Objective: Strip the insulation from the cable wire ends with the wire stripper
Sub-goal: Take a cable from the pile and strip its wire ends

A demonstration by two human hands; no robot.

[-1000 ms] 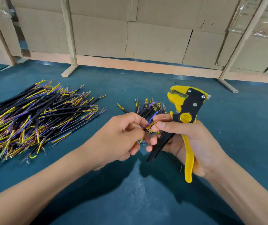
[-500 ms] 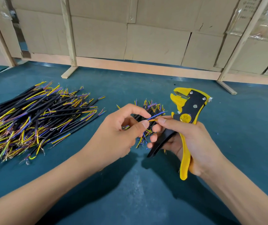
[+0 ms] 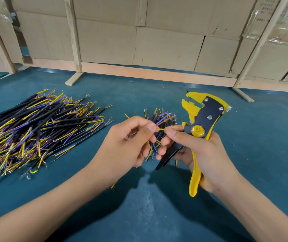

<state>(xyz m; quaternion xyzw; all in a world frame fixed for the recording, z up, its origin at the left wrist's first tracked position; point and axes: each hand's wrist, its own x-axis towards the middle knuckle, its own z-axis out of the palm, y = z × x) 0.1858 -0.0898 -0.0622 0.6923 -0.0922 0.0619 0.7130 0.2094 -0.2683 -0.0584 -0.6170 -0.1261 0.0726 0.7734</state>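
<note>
A left hand (image 3: 122, 145) and right hand (image 3: 204, 154) pinch a yellow wire (image 3: 161, 129) between their fingers, the right also gripping a wire stripper (image 3: 202, 123).

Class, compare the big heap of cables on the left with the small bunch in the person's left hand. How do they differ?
The cable heap lies untouched on the table; the small bunch is gripped by the left hand. The heap is far larger and sprawls flat; the bunch stands nearly on end. Both are black cables with yellow and purple wire ends.
</note>
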